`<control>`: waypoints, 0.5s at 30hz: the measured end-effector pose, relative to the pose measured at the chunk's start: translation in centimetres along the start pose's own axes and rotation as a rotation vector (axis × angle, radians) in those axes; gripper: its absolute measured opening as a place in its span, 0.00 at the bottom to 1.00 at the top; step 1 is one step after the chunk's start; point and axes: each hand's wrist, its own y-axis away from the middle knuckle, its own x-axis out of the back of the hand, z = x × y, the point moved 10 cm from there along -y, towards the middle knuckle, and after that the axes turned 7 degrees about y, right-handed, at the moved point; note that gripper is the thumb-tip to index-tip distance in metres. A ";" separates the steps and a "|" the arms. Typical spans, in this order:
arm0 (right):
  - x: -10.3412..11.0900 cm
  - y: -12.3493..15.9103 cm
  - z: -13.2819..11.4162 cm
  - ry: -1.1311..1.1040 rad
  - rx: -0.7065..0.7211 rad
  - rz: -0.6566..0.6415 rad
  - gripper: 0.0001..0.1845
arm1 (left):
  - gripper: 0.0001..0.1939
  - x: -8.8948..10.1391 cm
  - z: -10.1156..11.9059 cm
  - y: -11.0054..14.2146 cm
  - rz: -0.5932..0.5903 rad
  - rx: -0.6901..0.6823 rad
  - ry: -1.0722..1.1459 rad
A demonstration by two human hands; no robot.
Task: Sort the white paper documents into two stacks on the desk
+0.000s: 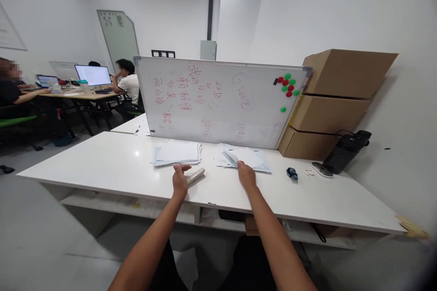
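My left hand (pixel 179 181) rests near the front of a white table (pixel 112 166), fingers wrapped round a pale, short stick-like object (pixel 197 175) that pokes out to the right. My right hand (pixel 246 174) reaches to the near edge of a spread pile of white papers (pixel 251 159) and pinches one sheet at its corner. A second, neater stack of papers (pixel 177 153) lies just beyond my left hand. Both forearms stretch up from the bottom of the view.
A whiteboard (pixel 218 100) with red writing and coloured magnets leans at the table's back. Stacked cardboard boxes (pixel 329 104) stand right of it, with a black bottle (pixel 344 151) lying down and a small blue object (pixel 292 173). Other people sit at laptops far left.
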 end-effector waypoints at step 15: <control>-0.1 0.0 0.2 0.107 -0.085 0.005 0.19 | 0.33 -20.7 -0.4 7.2 -0.778 -0.302 -0.956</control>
